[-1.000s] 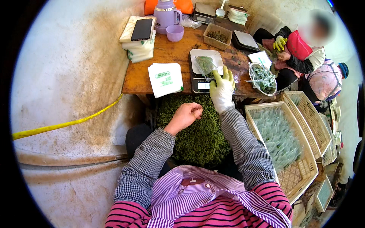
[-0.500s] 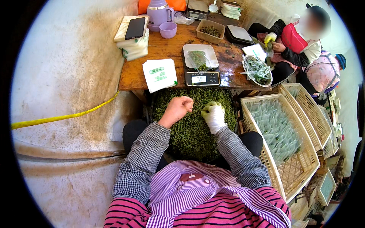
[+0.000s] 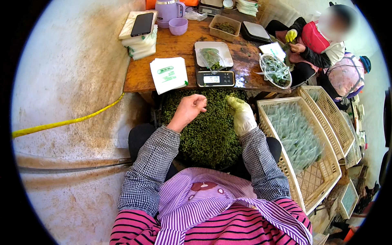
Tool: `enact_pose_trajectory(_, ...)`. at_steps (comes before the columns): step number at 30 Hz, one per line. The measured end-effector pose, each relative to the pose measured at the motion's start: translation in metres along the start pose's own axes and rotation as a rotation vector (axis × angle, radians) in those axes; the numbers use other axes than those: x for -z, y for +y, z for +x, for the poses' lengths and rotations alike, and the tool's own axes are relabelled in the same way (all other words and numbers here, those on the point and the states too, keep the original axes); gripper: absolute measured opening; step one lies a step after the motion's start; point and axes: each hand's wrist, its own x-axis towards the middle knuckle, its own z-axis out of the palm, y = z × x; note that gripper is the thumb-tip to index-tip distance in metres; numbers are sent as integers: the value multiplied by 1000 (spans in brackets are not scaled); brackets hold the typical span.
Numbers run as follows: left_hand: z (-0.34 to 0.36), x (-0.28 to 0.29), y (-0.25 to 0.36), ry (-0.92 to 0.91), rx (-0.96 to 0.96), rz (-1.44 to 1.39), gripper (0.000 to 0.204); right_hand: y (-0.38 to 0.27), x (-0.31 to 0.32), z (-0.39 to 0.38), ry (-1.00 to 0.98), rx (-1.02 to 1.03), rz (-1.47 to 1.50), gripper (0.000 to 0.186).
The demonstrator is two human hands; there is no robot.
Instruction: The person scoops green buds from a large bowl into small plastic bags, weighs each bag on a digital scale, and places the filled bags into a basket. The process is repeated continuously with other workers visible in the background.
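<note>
Between the person's knees sits a heap of tiny green sprigs [image 3: 210, 143], nubbly and dense, its long axis running straight away from the body to the table's [image 3: 179, 49] near edge. Over it, the bare left hand [image 3: 190, 109] curls closed; the gloved right hand [image 3: 241, 113] points inward, fingers bunched, and whether it grips a sprig cannot be told. Up on the table, a clear bag [image 3: 211, 57] lies aslant across the flat-panned scale [image 3: 227, 57], glossy corner aimed at the person! To its left, flat white bags [image 3: 168, 75]; to the right, crinkly packets [image 3: 295, 136] in a slatted crate [image 3: 312, 181]. The heap's container is mostly hidden, the purple flask [image 3: 166, 11] cropped on top.
</note>
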Motion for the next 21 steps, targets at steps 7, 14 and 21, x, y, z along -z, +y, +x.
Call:
enact_pose_trajectory(7, 3, -24, -17, -201, 90, -489, 39, 16, -28, -3, -85, 82, -26, 27)
enact_pose_trajectory(14, 8, -17, -15, -64, 184, -470, 24, 16, -6, 8, -86, 512, -609, 38)
enact_pose_trajectory(21, 5, -19, -7, -124, 143, -250, 23, 4, -13, 6, -397, 456, -756, 29)
